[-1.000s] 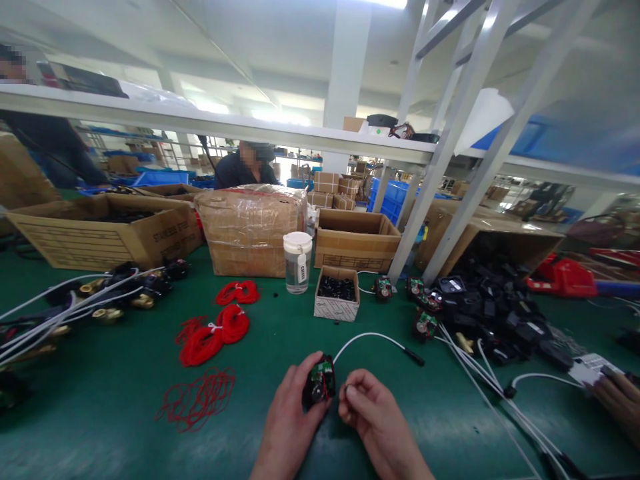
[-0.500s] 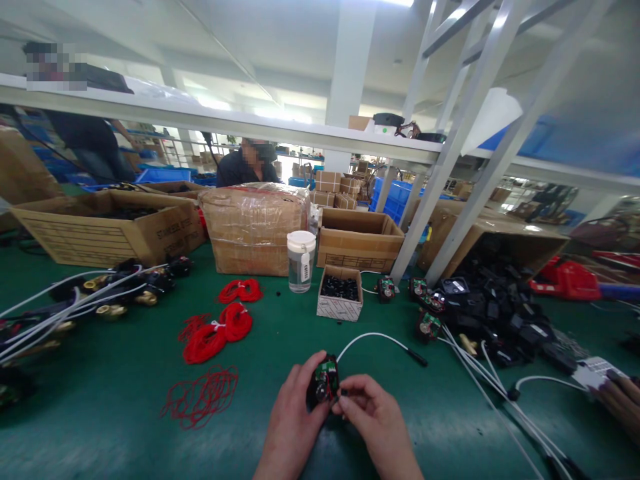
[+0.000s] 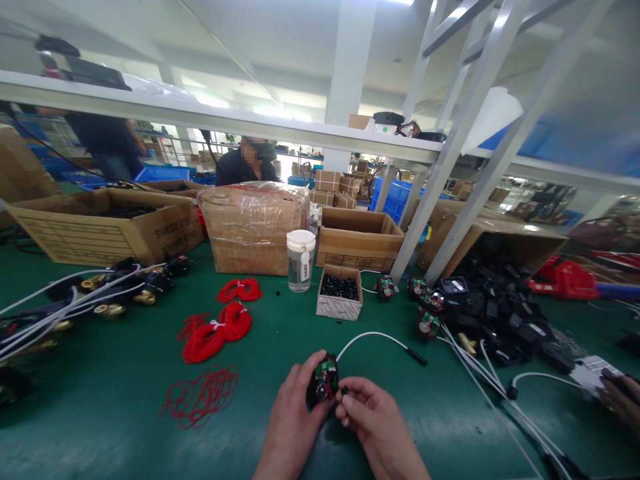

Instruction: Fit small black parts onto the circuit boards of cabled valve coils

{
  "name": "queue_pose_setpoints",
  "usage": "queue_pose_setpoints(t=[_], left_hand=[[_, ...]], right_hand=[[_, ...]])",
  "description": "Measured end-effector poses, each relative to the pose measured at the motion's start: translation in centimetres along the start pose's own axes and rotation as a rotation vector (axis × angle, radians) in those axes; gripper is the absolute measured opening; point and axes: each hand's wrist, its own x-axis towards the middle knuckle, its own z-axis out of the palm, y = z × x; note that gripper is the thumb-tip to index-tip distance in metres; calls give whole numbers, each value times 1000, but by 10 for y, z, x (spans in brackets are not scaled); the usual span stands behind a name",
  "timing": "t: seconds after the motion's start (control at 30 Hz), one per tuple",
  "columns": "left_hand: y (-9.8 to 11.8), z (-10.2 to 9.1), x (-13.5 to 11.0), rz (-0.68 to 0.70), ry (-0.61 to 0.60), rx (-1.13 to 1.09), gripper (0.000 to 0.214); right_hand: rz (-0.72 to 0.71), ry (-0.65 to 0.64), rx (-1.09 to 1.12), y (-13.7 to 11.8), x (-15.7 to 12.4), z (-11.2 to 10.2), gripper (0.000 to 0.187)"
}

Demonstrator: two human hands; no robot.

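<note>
My left hand [image 3: 296, 407] is wrapped round a small black device [image 3: 325, 381] with an exposed green circuit board and red wires. From the device a white cable [image 3: 373, 335] arcs to the right and ends in a black plug [image 3: 417, 357] on the table. Close against its right side, my right hand [image 3: 370, 412] pinches a tiny black part [image 3: 345, 391] between thumb and forefinger. What kind of part it is, I cannot make out.
Beyond my hands stand a small carton [image 3: 339, 307] of black parts and a lidded clear cup [image 3: 301, 261]. Red wire coils [image 3: 218, 332] lie left. Black housings [image 3: 500, 320] are heaped right, near white cables. At the right edge another person's hand [image 3: 623, 393] holds a white label sheet.
My right hand has shifted slightly right and turned, showing more of the black part in its fingers. My left hand and the device have stayed in place.
</note>
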Motion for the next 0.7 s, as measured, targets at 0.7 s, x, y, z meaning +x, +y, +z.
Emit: queue_pose_setpoints(t=[0.7], left_hand=[[-4, 0, -2, 11, -18, 12, 64]], right_hand=[[-280, 32, -575, -17, 3, -8, 35]])
